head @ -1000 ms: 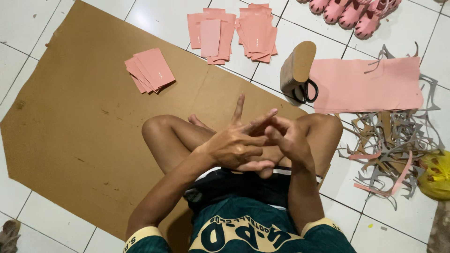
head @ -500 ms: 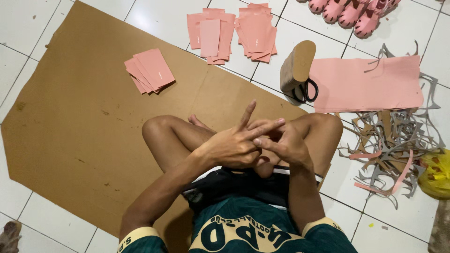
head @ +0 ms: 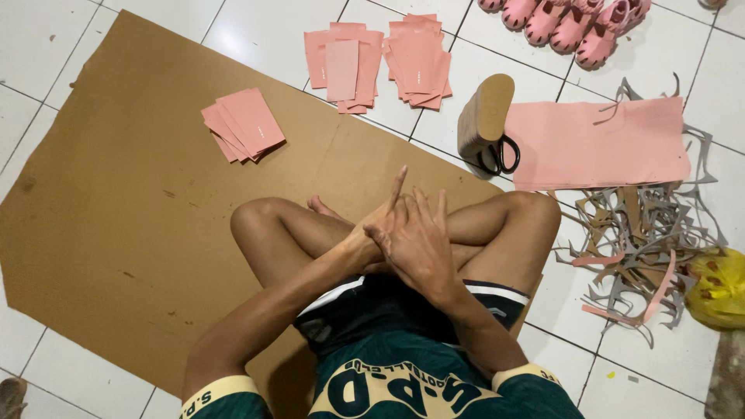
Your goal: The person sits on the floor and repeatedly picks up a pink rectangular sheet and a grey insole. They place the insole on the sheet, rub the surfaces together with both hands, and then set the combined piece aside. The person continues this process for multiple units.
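The person sits cross-legged on a large sheet of brown cardboard (head: 116,202) spread over a white tiled floor (head: 256,23). Both hands are pressed together above the crossed legs and hold nothing. The right hand (head: 419,240) lies on top, fingers spread; the left hand (head: 372,229) is mostly hidden beneath it, with one finger pointing up toward the far edge of the cardboard.

Nearest the hands on the cardboard is a small stack of pink cut pieces (head: 242,124), well apart from them, toward the far left part of the sheet. Beyond the far edge of the cardboard, on the tiles, lie two larger fanned piles of pink pieces (head: 380,58).

Just off the cardboard's far right corner stands a tan wooden block (head: 485,116) with black-handled scissors (head: 500,155) leaning at its base — both touch the edge of a big pink sheet (head: 605,143). On the near side of that sheet lies a tangle of grey and pink offcuts (head: 644,240), and beside it, at the right edge of the view, a yellow bag (head: 718,287). Pink sandals (head: 570,22) sit at the top.
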